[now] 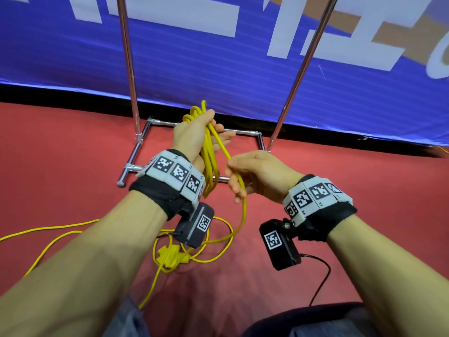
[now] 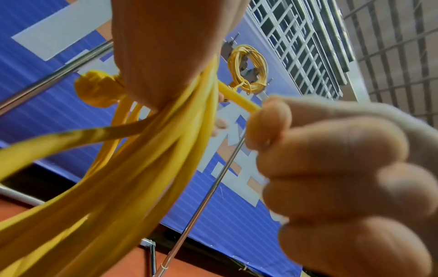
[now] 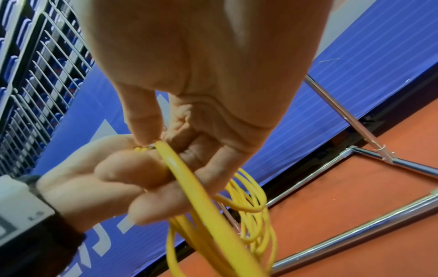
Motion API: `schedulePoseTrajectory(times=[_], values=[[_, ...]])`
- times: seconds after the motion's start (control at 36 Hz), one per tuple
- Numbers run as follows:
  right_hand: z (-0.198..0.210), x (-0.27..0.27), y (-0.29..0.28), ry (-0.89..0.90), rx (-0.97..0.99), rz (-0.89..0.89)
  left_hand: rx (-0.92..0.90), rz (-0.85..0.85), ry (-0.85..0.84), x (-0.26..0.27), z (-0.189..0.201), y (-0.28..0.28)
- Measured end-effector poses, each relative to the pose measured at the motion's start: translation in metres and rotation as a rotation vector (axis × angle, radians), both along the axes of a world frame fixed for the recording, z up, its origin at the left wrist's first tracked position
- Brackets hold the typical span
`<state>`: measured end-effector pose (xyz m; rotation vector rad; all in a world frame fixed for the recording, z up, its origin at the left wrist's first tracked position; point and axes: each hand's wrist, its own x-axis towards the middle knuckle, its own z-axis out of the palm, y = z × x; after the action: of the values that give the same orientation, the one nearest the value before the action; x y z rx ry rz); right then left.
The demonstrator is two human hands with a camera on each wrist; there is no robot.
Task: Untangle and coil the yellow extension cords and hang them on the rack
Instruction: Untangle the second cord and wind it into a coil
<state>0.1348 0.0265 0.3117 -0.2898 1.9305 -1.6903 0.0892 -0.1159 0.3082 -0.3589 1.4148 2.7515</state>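
Note:
My left hand [image 1: 204, 130] grips a bundle of yellow extension cord loops [image 1: 210, 164] that hang from the palm down past the wrist. The right hand [image 1: 234, 172] pinches a single strand [image 1: 224, 149] leading out of that bundle. From there the cord drops to the red floor, where loose turns and a yellow plug block [image 1: 170, 257] lie. In the left wrist view a yellow plug [image 2: 97, 90] sits by the palm, and a finished yellow coil [image 2: 249, 69] hangs high on the rack. In the right wrist view thumb and forefinger hold the strand [image 3: 187, 174] beside the left hand's fingers [image 3: 132, 172].
The chrome rack has two upright poles [image 1: 130, 76] [image 1: 301, 76] and a tubular base [image 1: 136, 152] on the red floor just beyond my hands. A blue banner [image 1: 218, 74] stands behind it. More yellow cord [image 1: 48, 231] trails off to the left.

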Motion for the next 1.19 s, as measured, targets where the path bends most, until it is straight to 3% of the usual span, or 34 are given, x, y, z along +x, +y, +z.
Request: schedulePoseTrajectory(times=[0.14,0.28,0.47,0.61,0.72,0.92,1.19], values=[[-0.005,0.0,0.014,-0.012,0.029,0.006,0.103,-0.013,-0.004,0.003,0.01,-0.013],[-0.011,0.0,0.02,0.04,0.227,-0.005,0.105,0.018,0.033,0.001,0.016,-0.026],[-0.014,-0.013,0.031,0.148,0.435,-0.176,0.106,0.098,0.058,-0.001,0.019,-0.034],[-0.022,-0.022,0.061,0.197,0.583,-0.407,0.109,0.181,0.065,-0.005,0.022,-0.052],[-0.021,-0.023,0.067,0.209,0.511,-0.543,-0.069,0.181,0.059,-0.006,0.017,-0.046],[-0.011,-0.028,0.057,0.121,0.259,-0.65,-0.216,0.204,0.019,-0.006,0.01,-0.043],[0.009,-0.027,0.051,-0.158,-0.131,-0.591,-0.711,0.163,-0.025,-0.006,0.002,-0.032]])
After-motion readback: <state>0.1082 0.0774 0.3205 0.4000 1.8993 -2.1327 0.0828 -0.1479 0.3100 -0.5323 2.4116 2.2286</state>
